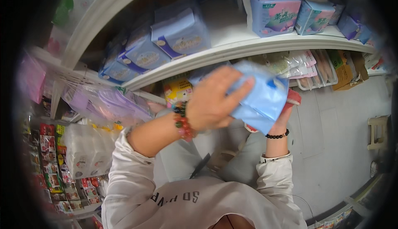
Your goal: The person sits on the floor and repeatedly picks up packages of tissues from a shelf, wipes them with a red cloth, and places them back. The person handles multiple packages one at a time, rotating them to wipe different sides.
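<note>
A shiny light-blue plastic pack [264, 101] is held up in front of the shelf, somewhat blurred. My left hand [214, 100] grips it from the left, with the thumb lying across its upper face. Behind the pack's right edge is my right hand [282, 117], mostly hidden. A red cloth-like item [293, 97] sticks out beside the pack at that hand, which seems to hold it. Whether the right fingers also touch the pack is hidden.
Blue-purple tissue packs [183, 36] and pink-and-blue packs [275, 16] stand on the white shelf [230, 39]. Below lie bagged goods [298, 64] and a cardboard box [348, 70]. Hanging snack packets [51, 160] and wrapped white rolls [90, 151] are at left; a plastic stool [377, 132] at right.
</note>
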{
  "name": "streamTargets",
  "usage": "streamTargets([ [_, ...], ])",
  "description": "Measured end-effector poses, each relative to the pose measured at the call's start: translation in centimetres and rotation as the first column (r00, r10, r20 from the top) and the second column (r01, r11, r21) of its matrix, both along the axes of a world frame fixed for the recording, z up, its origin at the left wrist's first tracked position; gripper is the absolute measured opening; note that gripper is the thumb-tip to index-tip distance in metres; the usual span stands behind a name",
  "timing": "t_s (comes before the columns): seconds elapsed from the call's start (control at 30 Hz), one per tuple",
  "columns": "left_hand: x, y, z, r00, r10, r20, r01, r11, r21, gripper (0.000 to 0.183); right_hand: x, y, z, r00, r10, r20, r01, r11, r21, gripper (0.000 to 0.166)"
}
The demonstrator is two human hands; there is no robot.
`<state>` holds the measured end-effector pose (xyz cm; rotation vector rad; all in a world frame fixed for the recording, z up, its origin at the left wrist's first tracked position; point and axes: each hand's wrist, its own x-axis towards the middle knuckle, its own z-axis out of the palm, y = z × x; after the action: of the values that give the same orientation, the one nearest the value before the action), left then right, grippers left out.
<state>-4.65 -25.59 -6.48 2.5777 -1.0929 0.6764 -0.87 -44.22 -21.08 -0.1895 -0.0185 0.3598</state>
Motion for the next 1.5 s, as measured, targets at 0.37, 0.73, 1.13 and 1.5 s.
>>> streamTargets([
  [0.37,-5.1,0.9,-8.0,0.897,0.208,-0.389,-0.360,0.856,-0.371,0.093,-0.1,1.2,-2.5,0.965,-0.064,0.255,0.193,0.831,-0.522,0.044],
  [0.73,-7.3,3.3,-14.7,0.765,0.438,-0.472,-0.631,0.658,-0.411,0.100,-2.7,7.8,-1.7,0.357,0.686,0.634,0.822,0.091,-0.562,0.040],
  [1.13,-5.1,19.2,-25.2,0.116,0.730,-0.673,-0.927,-0.164,-0.337,0.079,-2.0,8.2,-1.9,0.806,0.379,0.455,0.473,0.051,-0.879,0.033],
  [1.5,5.8,25.2,-32.2,0.048,0.895,-0.444,-0.935,-0.116,-0.335,0.072,-0.4,9.5,-3.3,0.839,0.385,0.383,0.418,-0.006,-0.909,0.034],
])
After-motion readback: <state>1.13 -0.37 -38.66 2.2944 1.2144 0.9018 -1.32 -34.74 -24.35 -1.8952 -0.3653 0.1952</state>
